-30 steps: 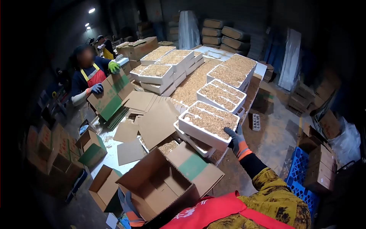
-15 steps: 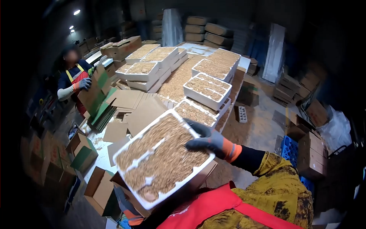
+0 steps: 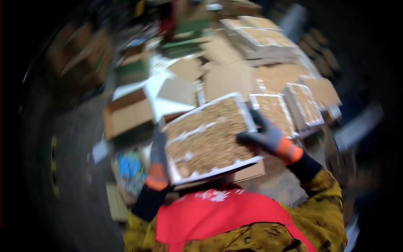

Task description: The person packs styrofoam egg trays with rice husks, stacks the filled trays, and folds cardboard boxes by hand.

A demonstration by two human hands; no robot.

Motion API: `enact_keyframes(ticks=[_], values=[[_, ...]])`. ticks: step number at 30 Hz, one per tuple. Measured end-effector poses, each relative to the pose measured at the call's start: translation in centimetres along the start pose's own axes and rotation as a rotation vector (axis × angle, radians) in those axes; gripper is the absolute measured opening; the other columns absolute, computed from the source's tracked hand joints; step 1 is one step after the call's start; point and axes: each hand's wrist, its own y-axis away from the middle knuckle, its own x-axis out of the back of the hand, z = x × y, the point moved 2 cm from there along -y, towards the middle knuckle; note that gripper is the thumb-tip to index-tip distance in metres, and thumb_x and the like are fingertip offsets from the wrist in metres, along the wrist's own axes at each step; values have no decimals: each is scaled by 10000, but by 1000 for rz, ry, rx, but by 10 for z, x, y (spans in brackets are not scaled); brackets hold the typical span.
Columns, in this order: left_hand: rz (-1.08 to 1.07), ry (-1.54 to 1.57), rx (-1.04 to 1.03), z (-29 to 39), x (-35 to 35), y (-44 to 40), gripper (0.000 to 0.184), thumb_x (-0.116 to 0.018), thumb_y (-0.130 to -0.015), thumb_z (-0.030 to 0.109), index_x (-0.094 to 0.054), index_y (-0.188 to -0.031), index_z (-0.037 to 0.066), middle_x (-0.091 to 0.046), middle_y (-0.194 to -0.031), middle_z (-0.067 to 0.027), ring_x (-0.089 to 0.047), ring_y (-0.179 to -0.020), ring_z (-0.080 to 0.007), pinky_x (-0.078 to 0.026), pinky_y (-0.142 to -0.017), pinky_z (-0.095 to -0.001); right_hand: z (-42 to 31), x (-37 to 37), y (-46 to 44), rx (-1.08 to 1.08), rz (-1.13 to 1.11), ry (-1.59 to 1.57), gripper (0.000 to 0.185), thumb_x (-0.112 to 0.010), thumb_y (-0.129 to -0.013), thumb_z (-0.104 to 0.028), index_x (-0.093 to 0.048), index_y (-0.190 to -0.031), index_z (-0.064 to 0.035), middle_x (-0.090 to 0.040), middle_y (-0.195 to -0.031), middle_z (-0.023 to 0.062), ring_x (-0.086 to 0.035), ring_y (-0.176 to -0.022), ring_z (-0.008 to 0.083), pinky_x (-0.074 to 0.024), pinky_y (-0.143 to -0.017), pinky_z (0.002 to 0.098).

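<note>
A white foam tray [image 3: 210, 136] filled with brown shavings is tilted in front of my chest. Gloved in grey and orange, my right hand [image 3: 268, 136] grips its right side, thumb over the rim. My left hand [image 3: 157, 161] presses along the left side, fingers together; blur hides whether it holds the tray or the box wall. Beneath the tray is an open cardboard box, mostly hidden, with a flap [image 3: 251, 171] showing at the lower right. Part of a pale round item [image 3: 184, 171] shows in the shavings near the tray's lower left corner.
Flat cardboard sheets [image 3: 228, 82] lie beyond the tray. More filled foam trays [image 3: 273, 111] stand at the right, with a stack [image 3: 262, 42] farther back. An open box [image 3: 130, 115] and a blue item [image 3: 131, 168] are at the left. A partly visible co-worker [image 3: 168, 19] stands behind.
The view has swung left and down and is blurred. My right hand lifted the tray from the pile and brought it over the box. My left hand now shows beside the tray's left edge.
</note>
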Motion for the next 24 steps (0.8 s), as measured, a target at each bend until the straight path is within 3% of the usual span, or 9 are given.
enact_keyframes(ticks=[4,7,8,13,15,19,20,21,24], values=[[76,154,65,21,-10,9,496,-480,-951,210,-336,-1375,-3,-438,-1340,-97,-431,-1187,-158,-339,-993,-255,-8,-4,-12,-61,-185,170,786,-731,-779,-195,-265,-1385,-16,-597,-1098,119,-614,-857,164,-514,-741,292],[90,251,117,23,-6,14,518,-511,-937,223,-345,-1369,-9,-441,-1340,-93,-421,-1204,-148,-335,-996,-252,-34,-17,-22,-47,-320,616,529,-730,-772,-327,-515,-1146,-22,-632,-781,105,-574,-650,167,-471,-614,318],[91,174,114,23,-4,9,508,-507,-939,213,-349,-1372,0,-462,-1318,-98,-429,-1203,-144,-351,-984,-246,-35,-14,-30,-24,-383,885,416,-722,-762,-381,-565,-925,-32,-595,-700,115,-563,-603,217,-451,-585,324],[291,607,-61,-27,31,7,286,-498,-913,82,-548,-1182,-4,-561,-1195,-95,-544,-1059,-160,-422,-928,-257,3,-34,-43,317,-488,1314,412,-732,-693,-367,-588,-925,-59,-599,-748,106,-596,-718,275,-458,-628,371],[470,-93,-142,-30,68,21,245,-544,-879,53,-573,-1114,-11,-582,-1117,-82,-553,-992,-153,-437,-865,-256,24,-42,-42,555,-442,1570,429,-709,-702,-378,-580,-948,-51,-590,-794,120,-577,-755,286,-445,-647,382],[686,-296,109,-94,161,71,259,-537,-850,-11,-529,-1108,-33,-578,-1036,-94,-548,-924,-157,-450,-828,-290,87,-58,-64,185,-274,1395,250,-561,-812,-281,-576,-938,-67,-577,-756,104,-565,-713,265,-437,-585,395],[727,-661,83,-116,188,85,298,-550,-827,-32,-509,-1122,-36,-573,-1036,-103,-555,-918,-177,-454,-819,-304,83,-61,-64,303,-342,1483,228,-556,-819,-283,-586,-897,-71,-575,-734,104,-568,-691,269,-439,-569,390],[808,-456,180,-117,198,95,319,-584,-824,21,-506,-1127,-43,-567,-1038,-109,-560,-937,-210,-457,-818,-320,76,-60,-63,413,-411,1570,216,-551,-826,-285,-596,-855,-76,-573,-713,104,-570,-668,274,-440,-552,385],[671,-1133,560,-118,219,109,442,-626,-829,288,-554,-1126,-32,-576,-1104,-211,-573,-990,-318,-447,-844,-376,10,-30,-71,615,-463,1048,240,-600,-822,-309,-628,-807,-72,-608,-732,101,-611,-690,261,-477,-597,374]])
